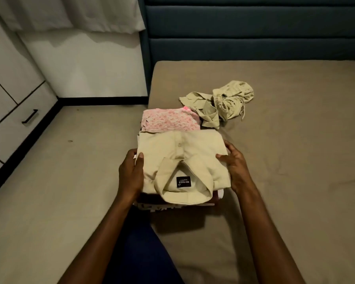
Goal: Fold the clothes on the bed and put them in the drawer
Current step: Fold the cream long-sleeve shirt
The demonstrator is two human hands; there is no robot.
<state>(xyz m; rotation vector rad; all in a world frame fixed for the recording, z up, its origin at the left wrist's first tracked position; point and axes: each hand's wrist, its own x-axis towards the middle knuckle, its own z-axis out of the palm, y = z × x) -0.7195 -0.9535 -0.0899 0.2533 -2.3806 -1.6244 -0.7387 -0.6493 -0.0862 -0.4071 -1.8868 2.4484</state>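
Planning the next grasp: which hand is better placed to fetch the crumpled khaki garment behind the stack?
Right, likely. The crumpled khaki garment lies beyond and right of the folded cream shirt, on the right hand side; the left hand would have to cross the stack.

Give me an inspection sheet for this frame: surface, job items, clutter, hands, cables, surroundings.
Surface: tan bed sheet, lightly wrinkled.
Job's things: folded cream collared shirt on top of a stack; folded pink floral garment behind it; crumpled khaki clothes unfolded.
Clutter: nothing seen.
Hands: left hand and right hand grip the shirt's sides.
Cables: nothing seen.
Surroundings: dark blue padded headboard; white drawer unit, shut.
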